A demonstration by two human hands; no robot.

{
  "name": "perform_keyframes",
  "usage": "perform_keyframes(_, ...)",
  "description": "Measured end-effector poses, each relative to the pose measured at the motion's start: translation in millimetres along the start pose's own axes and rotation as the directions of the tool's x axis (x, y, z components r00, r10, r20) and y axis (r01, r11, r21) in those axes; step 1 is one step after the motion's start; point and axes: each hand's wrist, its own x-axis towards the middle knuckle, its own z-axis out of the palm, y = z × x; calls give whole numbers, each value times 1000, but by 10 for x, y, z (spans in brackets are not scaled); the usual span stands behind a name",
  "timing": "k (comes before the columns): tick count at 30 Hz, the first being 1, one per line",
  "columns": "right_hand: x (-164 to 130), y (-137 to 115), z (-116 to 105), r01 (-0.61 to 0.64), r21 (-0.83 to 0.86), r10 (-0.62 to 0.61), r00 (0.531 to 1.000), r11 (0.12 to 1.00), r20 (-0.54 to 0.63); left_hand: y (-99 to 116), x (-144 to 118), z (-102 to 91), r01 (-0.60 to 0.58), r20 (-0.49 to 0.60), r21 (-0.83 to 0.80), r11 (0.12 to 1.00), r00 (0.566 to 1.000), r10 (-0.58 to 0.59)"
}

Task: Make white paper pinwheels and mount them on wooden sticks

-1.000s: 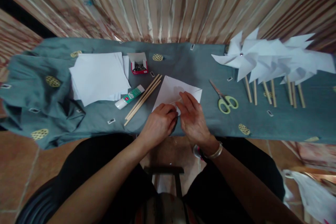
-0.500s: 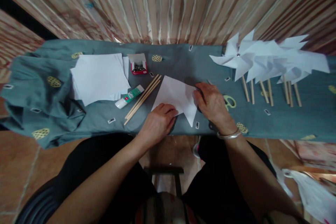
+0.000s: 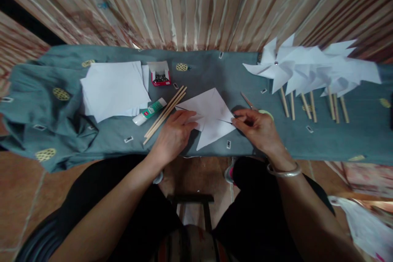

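Observation:
A white sheet of paper (image 3: pixel 215 108), slit in from its corners, lies on the cloth in front of me. My right hand (image 3: pixel 259 129), with a silver bangle at the wrist, pinches its right corner beside a slit. At the left side, my left hand (image 3: pixel 175 133) holds the paper with thumb and fingers around its edge. Scissors (image 3: pixel 247 101) with light green handles lie partly hidden behind my right hand. Close to my left hand are several thin wooden sticks (image 3: pixel 166 114) and a glue stick (image 3: pixel 150 111).
A stack of white paper (image 3: pixel 115 90) lies at the left, next to an open red box (image 3: pixel 160 77) of small dark metal pieces. Several paper pinwheels (image 3: pixel 310 67) on sticks lie at the right. A pleated curtain (image 3: pixel 196 8) hangs behind the cloth-covered table (image 3: pixel 215 65).
The paper has been turned, so its corners and slits point in new directions. My left hand has shifted left and my right hand slightly right and down, uncovering a scissor blade.

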Motion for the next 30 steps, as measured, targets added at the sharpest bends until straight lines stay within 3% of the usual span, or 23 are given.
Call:
perform_keyframes(4, -148, -16, -41, -62, 28, 58, 993, 998, 106, 2, 50, 27, -8, -3, 32, 999, 1000, 8)
perform_keyframes(8, -228, -66, -100, -32, -71, 42, 988, 997, 147, 10, 76, 31, -8, -15, 33, 999, 1000, 9)
perform_keyframes(14, -262, -84, -159, 61, -275, -73, 997, 960, -35, 25, 66, 9, -46, -78, 66, 997, 996, 51)
perform_keyframes(17, -268, -86, -136, 174, -335, -216, 972, 926, -94, 62, 52, 25, -71, -119, 52, 996, 990, 77)
perform_keyframes(22, -255, -104, -28, 383, -319, -413, 910, 867, -29, 120, 23, 81, -111, -115, 15, 994, 987, 112)
perform_keyframes(30, -256, -161, 118, 430, -269, -438, 899, 862, 34, 56, 11, 82, 20, -58, -58, 998, 998, -24)
